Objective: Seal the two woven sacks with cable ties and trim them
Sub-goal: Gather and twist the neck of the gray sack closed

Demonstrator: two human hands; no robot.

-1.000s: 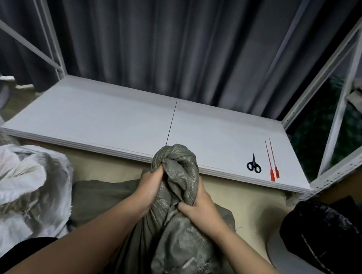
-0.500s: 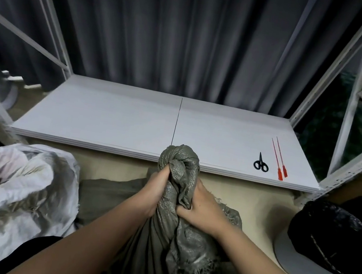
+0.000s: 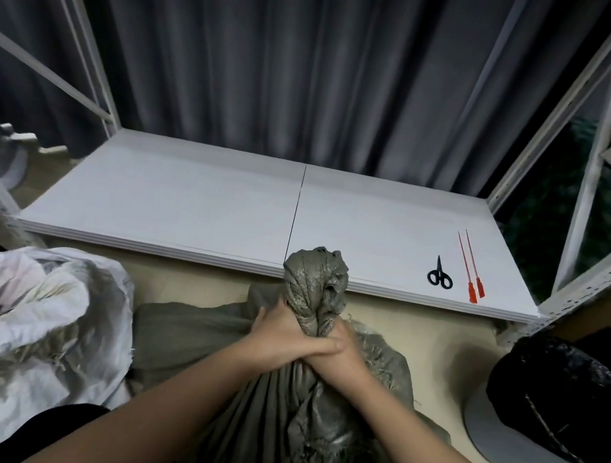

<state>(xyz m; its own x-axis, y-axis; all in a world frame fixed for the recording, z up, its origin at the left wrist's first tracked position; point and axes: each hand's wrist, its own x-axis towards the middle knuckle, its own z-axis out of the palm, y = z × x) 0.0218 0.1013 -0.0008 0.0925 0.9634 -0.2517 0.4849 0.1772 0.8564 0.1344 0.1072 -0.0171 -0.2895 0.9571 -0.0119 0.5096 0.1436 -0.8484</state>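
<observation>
Fingers (image 3: 319, 342) of both hands clamp the green sack (image 3: 313, 288) neck, bunched top above

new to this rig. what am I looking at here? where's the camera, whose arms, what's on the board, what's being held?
There is no robot: a person works with bare hands, and the single wide-angle camera sits on their head, looking forward and down, so the arms at the bottom are the wearer's own.

The left hand and right hand are clasped together around the twisted neck of a grey-green woven sack, squeezing it shut. No tie is on it yet.

On the white board, towards its right end, lie black scissors and, just right of them, two red cable ties side by side.

At the left, a white woven sack sits with its mouth open. A dark cap lies at the right.
</observation>
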